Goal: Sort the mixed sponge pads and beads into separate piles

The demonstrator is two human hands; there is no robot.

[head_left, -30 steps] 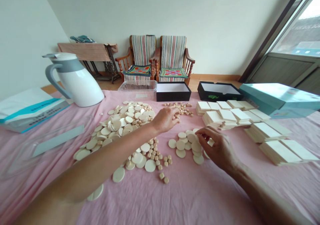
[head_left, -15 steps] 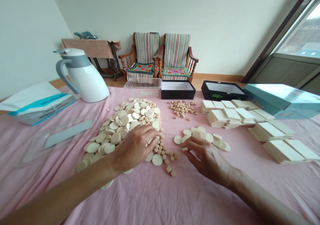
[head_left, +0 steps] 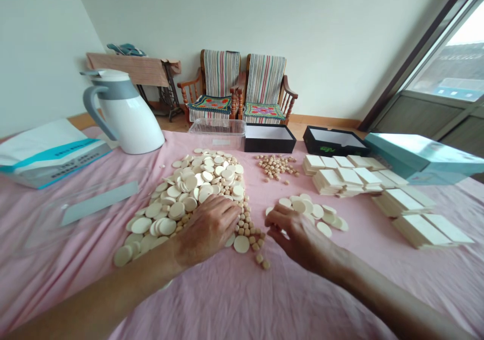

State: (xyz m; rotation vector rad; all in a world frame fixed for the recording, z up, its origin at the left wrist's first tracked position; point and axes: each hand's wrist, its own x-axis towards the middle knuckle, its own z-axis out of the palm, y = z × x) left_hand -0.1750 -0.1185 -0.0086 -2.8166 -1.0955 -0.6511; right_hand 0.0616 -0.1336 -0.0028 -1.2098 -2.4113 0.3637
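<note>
My left hand (head_left: pixel 212 226) rests over the right side of a large pile of pale wooden discs (head_left: pixel 185 183), its fingers bent together; what is under the fingertips is hidden. Small wooden cubes (head_left: pixel 245 226) lie just right of those fingers, with a single disc (head_left: pixel 241 244) below. My right hand (head_left: pixel 295 231) is curled beside a smaller group of discs (head_left: pixel 306 206), fingertips toward the cubes; whether it pinches something is too small to tell. Further back sits a separate heap of small cubes (head_left: pixel 277 166).
Stacks of rectangular wooden pieces (head_left: pixel 348 176) stand right, before a light blue box (head_left: pixel 423 153). Behind are two black trays (head_left: pixel 270 146) and a clear plastic container (head_left: pixel 217 133). A white jug (head_left: pixel 132 120), a packet (head_left: pixel 53 153) and a clear lid (head_left: pixel 100 203) are left.
My right hand has moved a little left, toward the small cubes, and its fingers are more curled. My left hand has shifted slightly down. The view has tilted slightly.
</note>
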